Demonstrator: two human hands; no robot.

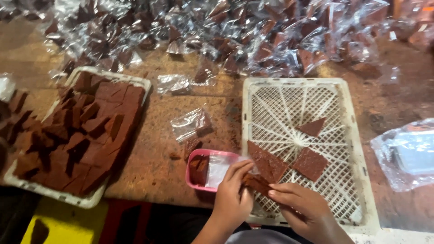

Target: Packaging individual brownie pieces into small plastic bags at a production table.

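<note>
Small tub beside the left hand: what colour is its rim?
Pink, on the small tub, head view.

A heap of clear, crinkled wrappers (235,31), each holding a brown triangular piece, runs along the far edge of the tabletop (153,171). Two filled clear packets lie apart from the heap, one (173,83) just beside the left tray's far corner, another (205,74) next to it. A further clear packet (192,124) with a dark piece inside lies between the two trays. A small clear bag (218,168), flat and whitish, sticks out of the pink tub by the left hand (233,199), whose fingers touch it. At the right edge sits a larger, rumpled clear plastic bag (407,153) with pale contents.
</note>
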